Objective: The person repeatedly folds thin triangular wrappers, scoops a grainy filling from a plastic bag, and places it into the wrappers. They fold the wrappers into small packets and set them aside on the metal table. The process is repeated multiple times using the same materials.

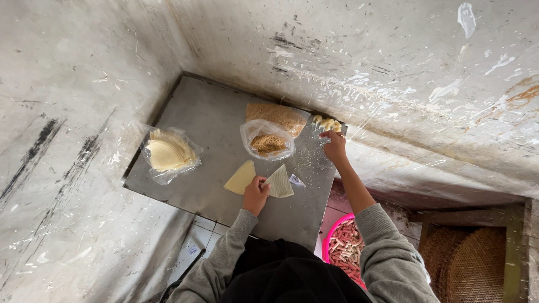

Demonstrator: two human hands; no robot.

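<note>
Two hands work over a grey metal table [222,126] set in a wall corner; left hand [255,194] sits at the table's near edge, fingers curled down onto a pale triangular wrapper [280,182], pinching or pressing it, grip depth not clear; a second yellow wrapper [240,178] lies just beside it, toward the table's middle; right hand [335,146] reaches to the table's far right corner, fingers bent around or just under a clump of pale rolled pieces [327,123], cannot tell whether it actually holds one.

Risks, as judgement: rolled pieces sit at the table's very edge, a nudge from the right hand could knock them off; loose wrapper could slide or tear under the pressing left hand; open bag could tip and spill if the forearm brushes it.

Containers: clear plastic bag [269,139] near the table's far right, mouth open, brown crumbly filling inside, more of it in a heap behind; another clear bag [169,154] at the table's left edge with a stack of round pale wrappers; pink basin [333,234] below the table's near right corner, holding pink and beige stick-shaped pieces.
</note>
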